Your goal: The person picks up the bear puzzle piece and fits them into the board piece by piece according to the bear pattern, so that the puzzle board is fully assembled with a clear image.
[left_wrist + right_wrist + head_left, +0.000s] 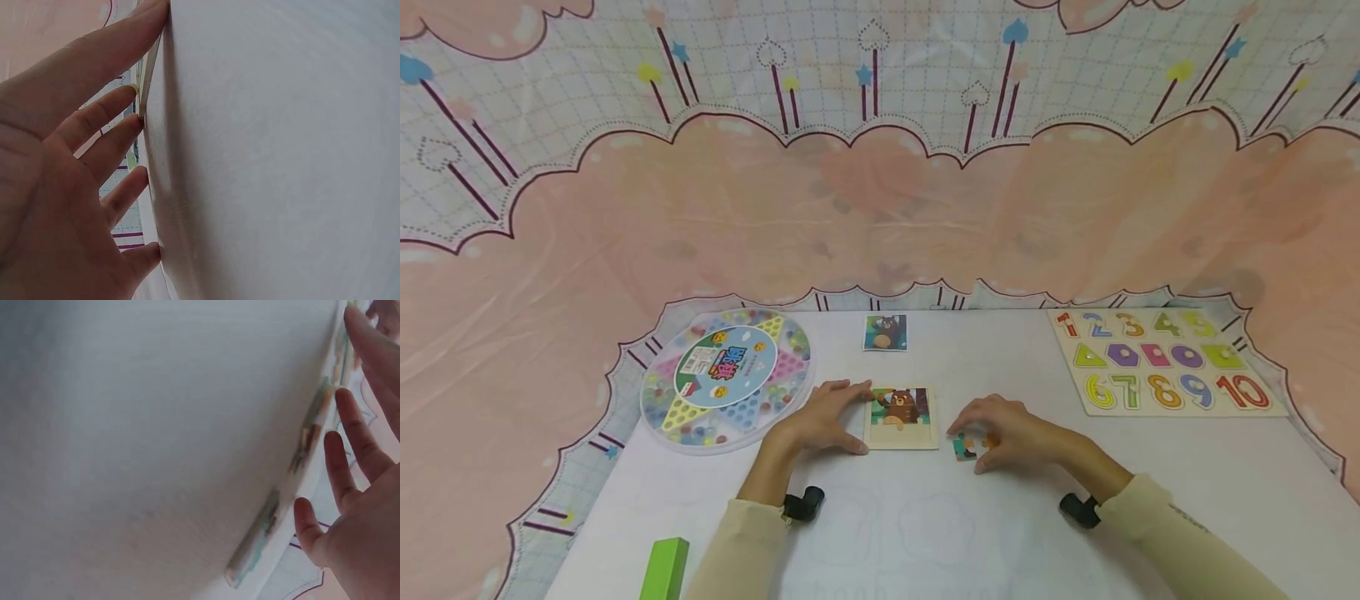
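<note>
A small square wooden jigsaw board (901,418) lies flat, its upper part filled with a brown bear picture and its lower part bare wood. At its left edge is my left hand (822,422), thumb by the lower corner and forefinger by the upper one. The left wrist view shows these fingers (112,150) fairly straight and spread along the edge. To the board's right, my right hand (1011,433) arches over loose jigsaw pieces (962,451), partly hiding them. In the right wrist view the pieces (253,540) lie on the table, beside extended fingers (337,459).
Behind the board lies a bear picture card (885,332). A round Chinese checkers set (651,392) is at the left, and a number-and-shape puzzle board (1165,404) at the right. A green block (665,567) lies at the near left of the white table (880,533).
</note>
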The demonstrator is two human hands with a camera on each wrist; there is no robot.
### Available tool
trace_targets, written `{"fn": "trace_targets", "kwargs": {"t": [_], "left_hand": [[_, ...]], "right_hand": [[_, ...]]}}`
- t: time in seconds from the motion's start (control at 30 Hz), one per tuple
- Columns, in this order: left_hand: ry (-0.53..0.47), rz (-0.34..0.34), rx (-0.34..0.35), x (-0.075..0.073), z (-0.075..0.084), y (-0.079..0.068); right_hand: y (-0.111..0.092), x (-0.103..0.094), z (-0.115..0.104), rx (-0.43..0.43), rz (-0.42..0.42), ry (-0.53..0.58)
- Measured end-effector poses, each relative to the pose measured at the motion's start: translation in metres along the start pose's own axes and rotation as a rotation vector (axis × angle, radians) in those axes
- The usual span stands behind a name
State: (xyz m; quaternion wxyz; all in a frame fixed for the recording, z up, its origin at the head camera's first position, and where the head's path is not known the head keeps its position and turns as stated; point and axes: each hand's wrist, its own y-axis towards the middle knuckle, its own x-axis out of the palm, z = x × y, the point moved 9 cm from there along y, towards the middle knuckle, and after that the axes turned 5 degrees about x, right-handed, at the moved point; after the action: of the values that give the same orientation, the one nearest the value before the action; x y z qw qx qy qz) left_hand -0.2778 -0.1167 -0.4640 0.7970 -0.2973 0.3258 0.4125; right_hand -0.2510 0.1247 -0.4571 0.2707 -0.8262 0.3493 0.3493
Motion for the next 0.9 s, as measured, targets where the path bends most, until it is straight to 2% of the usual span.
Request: {"fn": "trace_targets", "kwargs": {"t": [0.33,0.9], "left_hand": [[-0.029,0.004,-0.024,0.0008,-0.0019,0.0002],[-0.032,0.015,-0.019,0.0024,-0.0042,0.0018]], "right_hand": [[0.0049,0.0015,0.0008,0.006,0.005,-0.044],[0.0053,0.0008,0.0017,0.019,0.028,-0.006]]}}
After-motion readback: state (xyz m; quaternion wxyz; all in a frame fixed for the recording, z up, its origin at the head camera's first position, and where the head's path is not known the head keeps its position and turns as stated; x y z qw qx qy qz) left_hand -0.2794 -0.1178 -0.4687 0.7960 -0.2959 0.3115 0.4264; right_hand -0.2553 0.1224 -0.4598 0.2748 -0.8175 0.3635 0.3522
